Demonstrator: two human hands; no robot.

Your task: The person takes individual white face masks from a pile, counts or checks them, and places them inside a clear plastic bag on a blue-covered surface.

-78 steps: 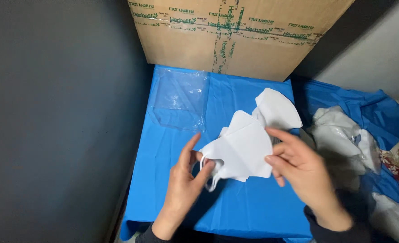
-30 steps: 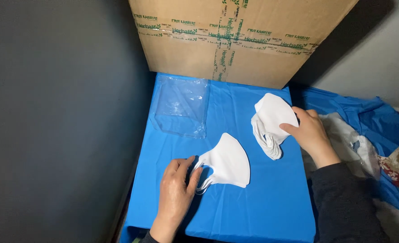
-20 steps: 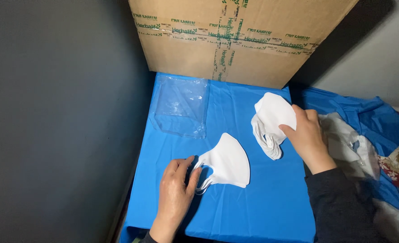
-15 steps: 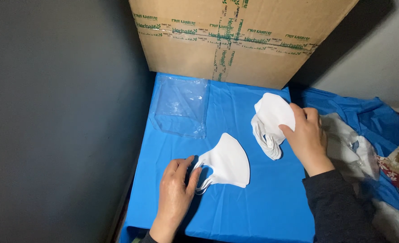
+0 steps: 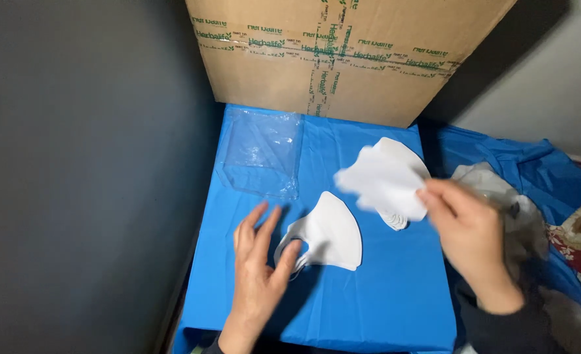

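Note:
A folded white face mask (image 5: 330, 233) lies flat on the blue-covered table (image 5: 395, 295). My left hand (image 5: 259, 269) rests beside it with fingers spread, the fingertips touching its left edge and ear loop. My right hand (image 5: 466, 229) pinches another white mask (image 5: 382, 180) and holds it lifted above the table. Under that raised mask sits a small pile of white masks (image 5: 395, 216), mostly hidden by it.
A clear plastic bag (image 5: 261, 151) lies at the table's back left. A large cardboard box (image 5: 343, 56) stands behind the table. A dark wall runs along the left. Crumpled blue sheeting and white plastic wrappers (image 5: 500, 190) are heaped to the right.
My right hand has lifted one mask off the pile and brought it left, toward the middle. My left hand has opened its fingers beside the flat mask.

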